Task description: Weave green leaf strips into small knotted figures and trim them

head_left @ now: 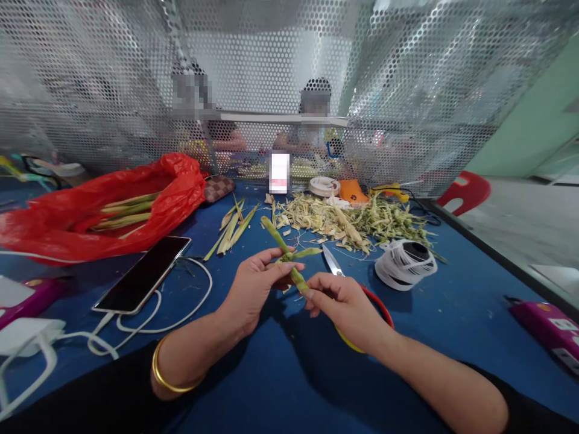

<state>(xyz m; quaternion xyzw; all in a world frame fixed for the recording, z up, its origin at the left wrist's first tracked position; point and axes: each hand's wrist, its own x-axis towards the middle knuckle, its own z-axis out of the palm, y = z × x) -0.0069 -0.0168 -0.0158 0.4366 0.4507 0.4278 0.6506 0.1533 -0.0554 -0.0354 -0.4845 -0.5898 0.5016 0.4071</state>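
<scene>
My left hand [257, 283] is closed around the middle of a green plant stalk [277, 236] that slants up and away to the left. My right hand [340, 300] pinches the stalk's near end between thumb and fingers. A loose green leaf strip [307, 252] peels off the stalk between my hands. Scissors [333, 261] with red and yellow handles lie on the blue table just behind my right hand.
A red plastic bag [67, 217] holding stalks lies at left; peeled strips [233, 228] and a heap of trimmings [353, 220] lie ahead. A phone [142, 274] on a white cable, a white string roll [404, 262], a purple case [549, 328]. Perforated metal screen [113, 78] with people behind.
</scene>
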